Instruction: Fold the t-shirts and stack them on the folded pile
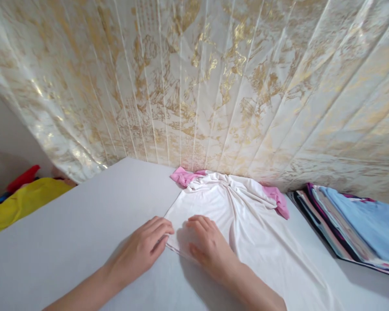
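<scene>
A white T-shirt (256, 242) with pink sleeves is spread on the light table, its collar end bunched and wrinkled near the curtain. At the shirt's near left corner, my left hand (149, 242) has its fingers and thumb closed on the edge of the fabric. Just to the right, my right hand (212, 248) is over the shirt near its lower edge, the thumb apart from the bent fingers and nothing visible between them. A shadow lies under that hand. Long creases run down the shirt from the collar.
On the right is a stack of folded clothes (359, 229), light blue on top. Yellow clothing (26, 201) and a red piece (22, 178) lie beyond the left edge of the table (94, 207). A white and gold patterned curtain (194, 86) hangs along the back.
</scene>
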### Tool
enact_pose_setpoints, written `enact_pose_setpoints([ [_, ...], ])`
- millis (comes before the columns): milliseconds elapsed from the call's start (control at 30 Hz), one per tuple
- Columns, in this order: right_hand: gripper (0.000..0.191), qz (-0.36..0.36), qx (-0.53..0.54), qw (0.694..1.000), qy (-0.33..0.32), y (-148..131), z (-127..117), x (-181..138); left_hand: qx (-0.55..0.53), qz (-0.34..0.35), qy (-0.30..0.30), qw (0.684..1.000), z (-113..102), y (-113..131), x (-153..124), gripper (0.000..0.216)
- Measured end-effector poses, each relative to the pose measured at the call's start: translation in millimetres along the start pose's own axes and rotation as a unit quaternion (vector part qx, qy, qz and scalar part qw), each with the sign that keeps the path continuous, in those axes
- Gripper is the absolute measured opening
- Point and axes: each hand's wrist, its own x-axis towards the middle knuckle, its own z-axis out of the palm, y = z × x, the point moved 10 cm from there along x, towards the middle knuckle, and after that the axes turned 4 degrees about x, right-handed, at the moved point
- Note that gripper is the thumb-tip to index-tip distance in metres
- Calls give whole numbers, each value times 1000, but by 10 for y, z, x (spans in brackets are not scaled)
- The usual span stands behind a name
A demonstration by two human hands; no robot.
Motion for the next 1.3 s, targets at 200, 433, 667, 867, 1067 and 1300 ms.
enact_pose_setpoints([
  [200,32,17,65,997,35,-141,86,-247,8,-26,-27,999,23,-123,-1,28],
  [433,15,-4,49,998,46,26,29,-221,28,-37,-48,998,72,-147,-18,16],
  [667,15,-20,3,999,39,-139,53,-219,14,-19,-42,999,51,-57,-6,15],
  [867,12,-58,-93,991,70,-330,209,-76,7,-8,-46,999,65,-106,-9,15],
  [1067,15,-112,-100,985,83,-386,233,-141,16,12,-74,997,87,-113,-23,21],
  [1300,13,-118,-80,986,82,-401,260,-159,16,9,-85,996,98,-122,-60,22],
])
